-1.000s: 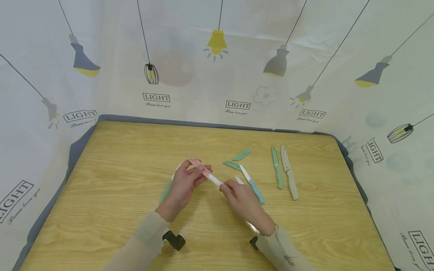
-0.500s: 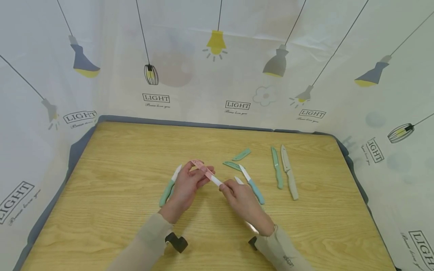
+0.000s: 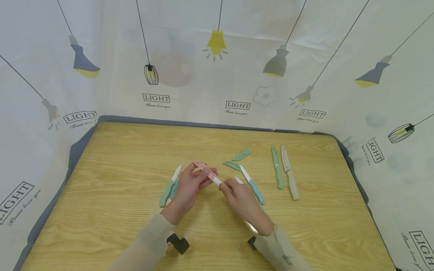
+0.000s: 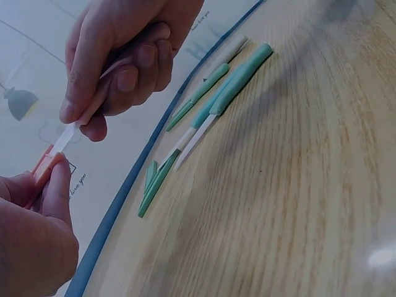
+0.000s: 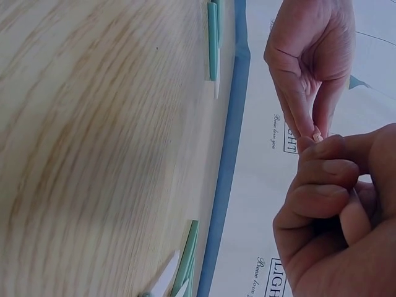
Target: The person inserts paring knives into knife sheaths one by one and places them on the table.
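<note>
- The wall (image 3: pixel 217 79) has lamps on it.
- The wood table (image 3: pixel 322 229) sits in front.
- The left hand (image 3: pixel 190 184) pinches the pink cover (image 3: pixel 211 175). The right hand (image 3: pixel 242 199) has its fingers curled tight round the handle of the pink knife (image 3: pixel 217 181). Both hands are up over the table.
- The cream knife (image 3: pixel 289 177) lies to the right, just beside a green knife (image 3: pixel 277 173).
- The blue knife (image 3: pixel 253 186) lies near the right hand, its white blade bare. Another green knife (image 3: pixel 167 194), bare too, lies left of the left hand.
- The pink knife is between the hands, with part of its blade inside the pink cover and a bit showing. The step looks like putting the cover on. The next move seems to need a slow, straight push, with fingers off the sharp edge.
- Two green covers, a far one (image 3: pixel 242 154) and a near one (image 3: pixel 232 165), lie past the right hand.
- A white tip (image 3: pixel 239 180) peeks out by the right hand; the rest is hidden in the head view.
</note>
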A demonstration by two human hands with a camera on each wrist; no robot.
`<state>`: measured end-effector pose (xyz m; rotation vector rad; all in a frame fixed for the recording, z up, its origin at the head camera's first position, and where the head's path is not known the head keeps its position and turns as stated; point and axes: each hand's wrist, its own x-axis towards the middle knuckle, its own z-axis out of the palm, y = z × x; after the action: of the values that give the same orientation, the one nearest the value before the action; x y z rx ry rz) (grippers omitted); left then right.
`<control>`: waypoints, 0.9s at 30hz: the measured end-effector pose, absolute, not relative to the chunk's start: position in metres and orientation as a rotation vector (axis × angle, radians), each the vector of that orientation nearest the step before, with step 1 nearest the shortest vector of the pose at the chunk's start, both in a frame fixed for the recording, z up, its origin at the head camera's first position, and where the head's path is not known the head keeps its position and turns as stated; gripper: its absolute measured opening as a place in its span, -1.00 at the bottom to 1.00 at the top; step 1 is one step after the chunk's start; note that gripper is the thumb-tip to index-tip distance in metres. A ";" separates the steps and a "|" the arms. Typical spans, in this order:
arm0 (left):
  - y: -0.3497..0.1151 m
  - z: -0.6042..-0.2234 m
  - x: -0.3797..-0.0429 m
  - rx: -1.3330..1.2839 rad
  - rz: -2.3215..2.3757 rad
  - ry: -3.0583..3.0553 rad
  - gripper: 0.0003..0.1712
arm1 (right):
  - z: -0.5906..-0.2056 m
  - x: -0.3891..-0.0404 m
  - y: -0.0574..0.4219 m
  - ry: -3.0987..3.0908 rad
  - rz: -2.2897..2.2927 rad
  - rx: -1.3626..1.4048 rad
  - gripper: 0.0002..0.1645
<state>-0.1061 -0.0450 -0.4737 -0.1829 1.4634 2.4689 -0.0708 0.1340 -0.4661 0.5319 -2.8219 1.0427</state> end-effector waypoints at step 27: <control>-0.048 -0.472 -0.109 -0.163 2.475 1.506 -0.65 | -0.466 -0.063 0.143 -2.903 1.156 0.491 -0.69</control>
<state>-0.1091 -0.0480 -0.4718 -0.1635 1.5056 2.4750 -0.0634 0.1432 -0.4664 0.4906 -2.9026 1.1556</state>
